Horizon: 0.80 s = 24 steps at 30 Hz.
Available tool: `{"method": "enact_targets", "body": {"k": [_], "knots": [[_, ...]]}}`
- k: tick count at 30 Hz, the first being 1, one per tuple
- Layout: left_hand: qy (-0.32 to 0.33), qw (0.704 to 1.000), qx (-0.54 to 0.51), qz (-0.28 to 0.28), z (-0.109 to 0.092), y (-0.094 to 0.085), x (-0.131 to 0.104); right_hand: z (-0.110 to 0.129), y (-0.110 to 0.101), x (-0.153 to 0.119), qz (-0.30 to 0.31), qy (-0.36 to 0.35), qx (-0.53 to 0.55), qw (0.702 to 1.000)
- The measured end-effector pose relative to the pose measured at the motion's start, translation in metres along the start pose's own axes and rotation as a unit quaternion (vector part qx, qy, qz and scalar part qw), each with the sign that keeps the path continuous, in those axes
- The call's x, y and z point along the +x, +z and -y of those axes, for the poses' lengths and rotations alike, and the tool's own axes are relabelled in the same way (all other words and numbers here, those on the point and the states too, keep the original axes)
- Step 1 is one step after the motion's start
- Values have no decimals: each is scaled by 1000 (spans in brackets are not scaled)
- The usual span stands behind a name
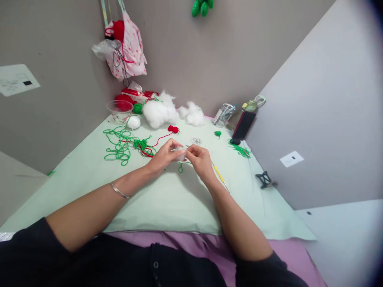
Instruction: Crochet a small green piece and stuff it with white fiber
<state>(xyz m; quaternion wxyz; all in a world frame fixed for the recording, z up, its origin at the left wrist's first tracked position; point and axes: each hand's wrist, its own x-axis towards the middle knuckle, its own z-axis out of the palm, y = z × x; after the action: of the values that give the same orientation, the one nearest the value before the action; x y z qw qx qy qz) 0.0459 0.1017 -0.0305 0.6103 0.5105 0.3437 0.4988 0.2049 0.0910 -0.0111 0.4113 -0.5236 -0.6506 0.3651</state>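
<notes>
My left hand [167, 154] is closed around a small whitish crocheted-looking piece [180, 154], mostly hidden by the fingers. At the right edge of this piece, my right hand [198, 156] is pinched shut, with a thin pale tip showing by its fingertips; what it grips is too small to name. A green yarn end [180, 168] curls on the cloth just below the hands. Right of my right wrist lies a crochet hook with a yellow handle [219, 173]. Just beyond the hands are a small red crocheted piece [173, 129] and a little clear ring-like coil [196, 141].
Tangled green yarn [119, 145] spreads left. White stuffing [160, 111], a clear plastic tub [119, 109] and a white yarn ball [133, 122] stand behind. To the right are a pen holder [224, 114], a phone [243, 125], green strands [240, 150] and a black stand [265, 180].
</notes>
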Motion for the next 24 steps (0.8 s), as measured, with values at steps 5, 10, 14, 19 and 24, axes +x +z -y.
{"method": "enact_targets", "body": {"k": [5, 10, 14, 19, 24], "knots": [[8, 1000, 6, -5, 0, -6, 5, 7, -6, -5, 51, -23, -10, 998], [23, 996, 33, -75, 2, -5, 8, 5, 7, -13, 62, -55, -47, 995], [3, 995, 24, -101, 8, -2, 8, 0, 12, -11, 53, -62, -62, 995], [-34, 997, -24, -62, 8, 0, 5, -6, 5, 1, 26, -19, -37, 999], [-33, 998, -42, 13, 4, 0, 2, -6, -3, 5, 17, 10, -11, 1000]]}}
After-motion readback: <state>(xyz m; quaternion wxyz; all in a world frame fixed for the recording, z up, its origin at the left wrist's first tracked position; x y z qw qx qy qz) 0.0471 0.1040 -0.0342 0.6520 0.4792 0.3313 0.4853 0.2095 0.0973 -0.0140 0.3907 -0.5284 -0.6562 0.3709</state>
